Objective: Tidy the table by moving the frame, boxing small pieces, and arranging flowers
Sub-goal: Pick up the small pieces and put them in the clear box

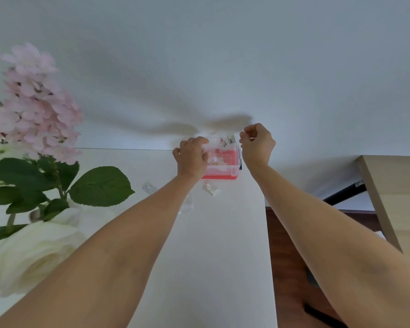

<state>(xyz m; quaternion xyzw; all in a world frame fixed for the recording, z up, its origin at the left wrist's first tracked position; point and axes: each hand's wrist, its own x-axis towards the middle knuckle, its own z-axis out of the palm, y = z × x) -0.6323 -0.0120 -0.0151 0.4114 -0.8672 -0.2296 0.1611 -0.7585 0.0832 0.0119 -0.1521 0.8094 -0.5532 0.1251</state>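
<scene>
At my far left the pink flower spray [37, 102] is standing tall over its broad green leaves [101, 185], and the white rose [31, 256] is lying low and close to me, both waiting at the table's [211, 256] left side for arranging. Moving right, a small clear packet [149, 187] is lying loose on the white surface, then another clear one [187, 204] partly under my left forearm, and a third with pale bits inside [210, 189] just in front of the box; I judge these are the small pieces not yet put away. My left hand [191, 158] is curling its fingers over the near-left corner of the clear box with the red base [223, 165], steadying it against the wall so it does not slide. Its lid [223, 142] is tilting up at the back, leaving the inside open for filling. My right hand [256, 144] is hovering just beside the box's right edge, fingers curled in a pinch near the lid's corner; whether they are actually gripping it I cannot tell. No frame is in view.
</scene>
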